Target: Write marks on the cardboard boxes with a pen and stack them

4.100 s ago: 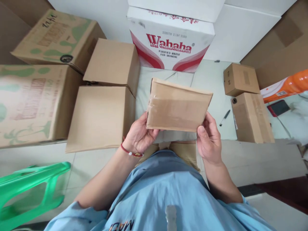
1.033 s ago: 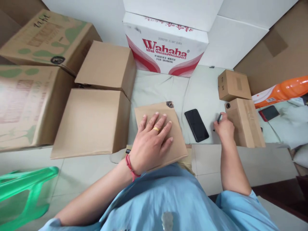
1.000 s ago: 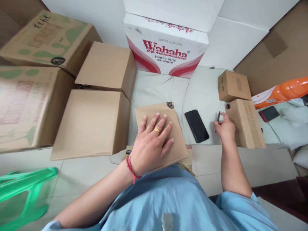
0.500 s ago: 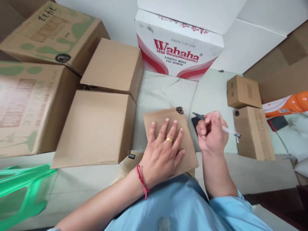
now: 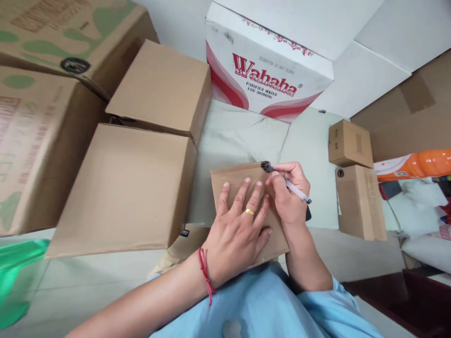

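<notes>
A small brown cardboard box [image 5: 225, 180] sits before my body, with a dark scribbled patch [image 5: 265, 166] at its far right corner. My left hand [image 5: 237, 227] lies flat across the box top, fingers spread, a gold ring on one finger. In my right hand [image 5: 291, 192] a pen [image 5: 298, 191] with a clear barrel is pinched, its dark tip end over the scribbled patch. Whether the tip touches the cardboard is hard to make out. Part of a black flat object [image 5: 308, 214] shows behind my right wrist.
Two plain cardboard boxes [image 5: 123, 188] stand at the left beside green-printed cartons [image 5: 38, 155]. A Wahaha water carton [image 5: 266, 77] is at the back. Rightward are two small boxes [image 5: 361, 202] and an orange bottle [image 5: 419, 164]. A green plastic bag [image 5: 21, 277] lies low left.
My right hand has moved left with the pen, from beside the box to its far right corner. My left hand stays flat on the box. The view has shifted slightly.
</notes>
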`<state>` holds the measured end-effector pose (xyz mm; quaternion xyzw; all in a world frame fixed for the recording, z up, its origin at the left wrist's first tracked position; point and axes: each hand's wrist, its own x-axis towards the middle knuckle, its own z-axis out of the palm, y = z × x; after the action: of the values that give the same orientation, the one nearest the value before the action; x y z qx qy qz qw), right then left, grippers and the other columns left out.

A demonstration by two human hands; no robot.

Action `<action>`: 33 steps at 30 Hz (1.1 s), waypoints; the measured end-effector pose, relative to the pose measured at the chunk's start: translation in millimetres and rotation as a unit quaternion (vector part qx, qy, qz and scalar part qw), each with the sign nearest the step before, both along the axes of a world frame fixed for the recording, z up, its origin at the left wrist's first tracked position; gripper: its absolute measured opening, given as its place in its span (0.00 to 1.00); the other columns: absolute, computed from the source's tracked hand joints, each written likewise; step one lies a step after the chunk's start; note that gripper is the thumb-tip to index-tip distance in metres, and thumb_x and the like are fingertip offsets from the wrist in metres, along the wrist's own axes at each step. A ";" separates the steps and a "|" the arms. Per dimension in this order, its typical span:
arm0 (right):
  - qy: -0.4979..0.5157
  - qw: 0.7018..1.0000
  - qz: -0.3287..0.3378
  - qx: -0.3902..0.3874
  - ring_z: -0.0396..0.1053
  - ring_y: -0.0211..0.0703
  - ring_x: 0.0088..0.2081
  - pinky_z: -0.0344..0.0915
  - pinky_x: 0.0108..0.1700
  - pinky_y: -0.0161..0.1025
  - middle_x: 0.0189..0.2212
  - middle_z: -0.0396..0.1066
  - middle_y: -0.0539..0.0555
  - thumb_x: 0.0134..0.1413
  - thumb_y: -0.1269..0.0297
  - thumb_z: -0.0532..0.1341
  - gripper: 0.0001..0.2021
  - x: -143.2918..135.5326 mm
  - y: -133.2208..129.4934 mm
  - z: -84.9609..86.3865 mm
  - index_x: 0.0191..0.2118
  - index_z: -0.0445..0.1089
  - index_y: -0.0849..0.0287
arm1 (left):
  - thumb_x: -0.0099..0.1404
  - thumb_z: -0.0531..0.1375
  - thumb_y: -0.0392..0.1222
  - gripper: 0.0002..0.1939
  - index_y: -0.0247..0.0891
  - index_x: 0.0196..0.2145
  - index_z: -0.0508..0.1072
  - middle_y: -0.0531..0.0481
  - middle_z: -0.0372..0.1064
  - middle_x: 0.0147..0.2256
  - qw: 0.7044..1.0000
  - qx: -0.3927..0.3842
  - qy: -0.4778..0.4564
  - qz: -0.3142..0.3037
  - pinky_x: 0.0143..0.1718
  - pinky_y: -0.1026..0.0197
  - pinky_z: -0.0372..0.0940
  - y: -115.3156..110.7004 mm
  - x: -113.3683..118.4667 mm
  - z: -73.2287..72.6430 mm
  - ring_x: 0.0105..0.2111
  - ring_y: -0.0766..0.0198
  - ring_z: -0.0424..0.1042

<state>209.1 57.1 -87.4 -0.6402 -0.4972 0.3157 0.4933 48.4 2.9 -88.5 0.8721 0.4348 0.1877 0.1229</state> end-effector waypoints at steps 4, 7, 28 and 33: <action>-0.011 1.000 0.002 -0.017 0.75 0.38 0.29 0.70 0.37 0.36 0.29 0.78 0.45 0.65 0.61 0.65 0.05 -0.8 1.6 0.1 0.43 0.73 0.54 | 0.78 0.59 0.55 0.32 0.34 0.71 0.72 0.34 0.59 0.75 1.000 0.010 0.006 0.002 0.75 0.22 0.52 -0.1 -1.0 0.6 0.75 0.30 0.60; -0.025 0.999 0.006 -0.023 0.72 0.36 0.27 0.68 0.34 0.36 0.27 0.77 0.45 0.64 0.63 0.64 0.04 -0.1 1.2 -0.2 0.42 0.72 0.54 | 0.78 0.60 0.55 0.32 0.34 0.71 0.71 0.34 0.60 0.75 1.000 0.011 0.005 0.004 0.74 0.21 0.53 0.6 -0.6 1.2 0.75 0.29 0.60; -0.075 0.997 -0.010 0.024 0.76 0.38 0.31 0.71 0.37 0.37 0.32 0.79 0.47 0.65 0.60 0.65 0.07 1.3 -1.8 -2.9 0.45 0.76 0.55 | 0.78 0.59 0.54 0.30 0.33 0.69 0.73 0.34 0.62 0.74 1.000 0.018 -0.005 0.005 0.73 0.21 0.55 -0.2 -0.6 -0.2 0.74 0.30 0.62; -0.080 0.996 -0.031 0.005 0.77 0.39 0.32 0.72 0.38 0.38 0.33 0.80 0.49 0.66 0.60 0.65 0.07 0.7 -0.8 -4.8 0.44 0.77 0.56 | 0.78 0.59 0.54 0.31 0.33 0.70 0.73 0.34 0.62 0.74 1.000 0.017 -0.011 0.004 0.74 0.22 0.54 -0.5 -0.9 -1.5 0.74 0.31 0.61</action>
<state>209.8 56.4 -92.2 -0.6762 -0.5160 0.2458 0.4649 47.5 2.5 -90.1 0.8704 0.4334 0.2051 0.1117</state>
